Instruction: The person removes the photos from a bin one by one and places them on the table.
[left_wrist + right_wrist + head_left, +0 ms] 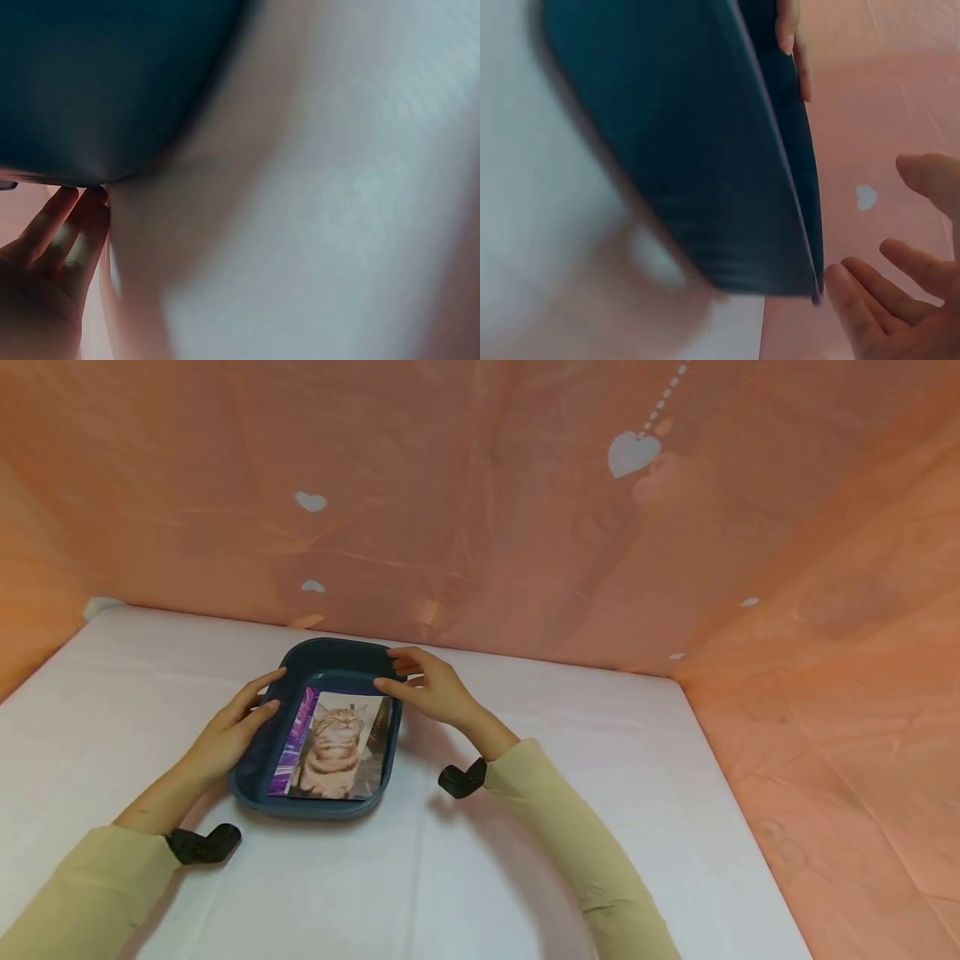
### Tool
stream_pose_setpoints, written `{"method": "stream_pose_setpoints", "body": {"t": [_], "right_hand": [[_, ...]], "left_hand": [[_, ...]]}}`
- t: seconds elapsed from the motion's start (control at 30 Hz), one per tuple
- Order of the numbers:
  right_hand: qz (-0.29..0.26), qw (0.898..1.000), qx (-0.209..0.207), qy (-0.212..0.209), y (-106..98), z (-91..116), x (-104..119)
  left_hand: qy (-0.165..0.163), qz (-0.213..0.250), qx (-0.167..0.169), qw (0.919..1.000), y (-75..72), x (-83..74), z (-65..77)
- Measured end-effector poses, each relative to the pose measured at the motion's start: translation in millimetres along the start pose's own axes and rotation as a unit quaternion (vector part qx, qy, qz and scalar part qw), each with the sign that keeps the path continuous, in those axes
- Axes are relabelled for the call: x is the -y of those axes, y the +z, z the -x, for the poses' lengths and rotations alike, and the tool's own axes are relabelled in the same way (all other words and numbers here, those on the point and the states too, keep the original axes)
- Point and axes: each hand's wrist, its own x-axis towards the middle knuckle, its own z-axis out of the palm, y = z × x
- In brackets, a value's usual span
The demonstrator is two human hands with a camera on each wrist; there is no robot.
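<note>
A dark blue plastic basin (258, 768), rounded at the corners, sits toward the back left of the white table. Inside it lies a flat picture of a tabby cat (335, 752), overlapping a purple printed sheet (295, 739) that shows along its left edge. My left hand (232, 731) rests against the basin's left side, thumb and forefinger at the rim. In the left wrist view its fingers (79, 232) are fairly straight along the basin wall. At the far right corner, my right hand (431, 689) has its fingertips by the rim, thumb spread apart from the fingers in the right wrist view.
The white tabletop (337, 893) stretches in front and to the right. An orange-pink curtain (480, 527) with white hearts hangs close behind the basin and along both sides. Black wrist devices (204, 845) sit at both wrists, below cream sleeves (577, 843).
</note>
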Motion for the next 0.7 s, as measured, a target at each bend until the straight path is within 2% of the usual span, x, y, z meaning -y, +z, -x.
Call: {"method": "stream_pose_setpoints", "body": {"t": [0.17, 0.3, 0.53, 0.7], "right_hand": [[-0.011, 0.999, 0.033, 0.022, 10, -12, 8], [-0.006, 0.998, 0.044, 0.044, 14, -19, 13], [0.045, 0.991, 0.116, 0.055, 23, -33, 23], [0.064, 0.986, 0.137, 0.072, 30, -43, 26]], "left_hand": [[-0.023, 0.011, 0.007, 0.9996, -0.9, -2.8, 1.2], [-0.036, 0.026, 0.015, 0.9989, 2.7, -6.1, -1.2], [-0.046, 0.025, 0.010, 0.9986, 2.9, -8.3, 0.4], [-0.046, 0.033, 0.008, 0.9984, 2.6, -8.1, 2.5]]}}
